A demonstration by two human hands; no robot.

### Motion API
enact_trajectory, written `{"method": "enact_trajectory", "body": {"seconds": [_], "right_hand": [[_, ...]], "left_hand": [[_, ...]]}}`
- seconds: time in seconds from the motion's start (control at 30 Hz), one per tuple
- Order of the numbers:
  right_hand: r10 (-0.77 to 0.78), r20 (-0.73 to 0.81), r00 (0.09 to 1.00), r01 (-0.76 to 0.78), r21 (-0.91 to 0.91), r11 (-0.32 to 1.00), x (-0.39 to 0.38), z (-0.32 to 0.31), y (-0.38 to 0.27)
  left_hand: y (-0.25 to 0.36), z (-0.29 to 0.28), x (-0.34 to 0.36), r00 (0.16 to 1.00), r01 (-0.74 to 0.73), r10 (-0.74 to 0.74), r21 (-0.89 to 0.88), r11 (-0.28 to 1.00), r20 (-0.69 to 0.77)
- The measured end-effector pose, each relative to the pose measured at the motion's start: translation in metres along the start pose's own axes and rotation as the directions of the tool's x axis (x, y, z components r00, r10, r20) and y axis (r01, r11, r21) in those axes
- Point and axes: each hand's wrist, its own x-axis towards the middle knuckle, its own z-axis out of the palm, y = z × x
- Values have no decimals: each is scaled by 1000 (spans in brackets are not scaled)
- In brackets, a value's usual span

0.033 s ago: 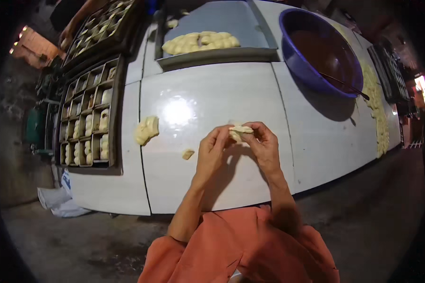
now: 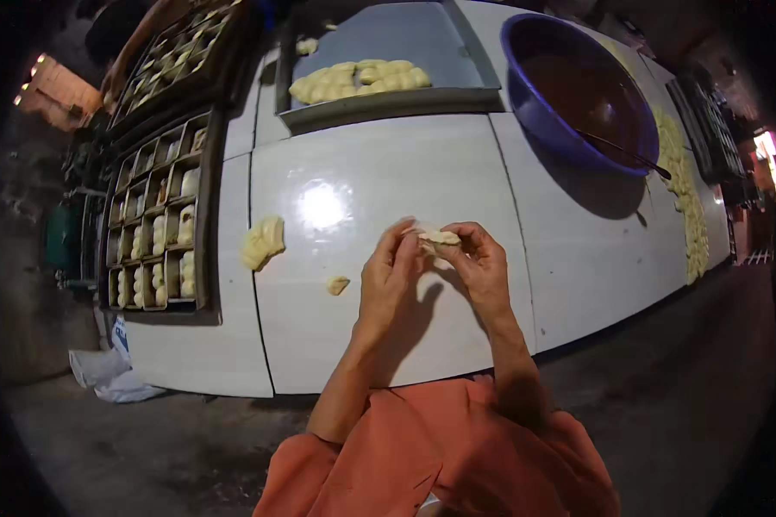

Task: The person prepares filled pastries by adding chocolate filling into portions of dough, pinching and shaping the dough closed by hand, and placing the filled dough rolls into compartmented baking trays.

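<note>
Working at the white table (image 2: pixel 336 353), two hands pinch a pale dough piece (image 2: pixel 441 237).

The left hand (image 2: pixel 391 274), its fingertips blurred, and the right hand (image 2: pixel 481 265) are both closed on it. Leftward sit a small scrap (image 2: pixel 337 285), then a bigger lump (image 2: pixel 262 243). Farther off, a metal tray (image 2: pixel 405 39) bears clustered dough rolls (image 2: pixel 345 82), a compartmented pan (image 2: pixel 207 198) holds dough balls (image 2: pixel 158 280) in its nearer cells, and over there a purple bowl (image 2: pixel 539 112) carries brown stuff (image 2: pixel 569 86), a long-handled utensil (image 2: pixel 628 153) crossing its rim.

Small, pale, uneven dough piece (image 2: pixel 441 237), partly hidden, between the fingers (image 2: pixel 472 234) of both hands
</note>
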Motion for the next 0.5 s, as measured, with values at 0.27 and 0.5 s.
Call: {"method": "enact_trajectory", "body": {"seconds": [0.27,0.5], "right_hand": [[151,101,983,-180,662,728,3,-43,-44],[114,-30,993,-82,519,851,55,-118,-72]], "left_hand": [[-18,106,35,714,-701,700,10,714,10],[-34,165,69,878,-390,458,-344,854,143]]}}
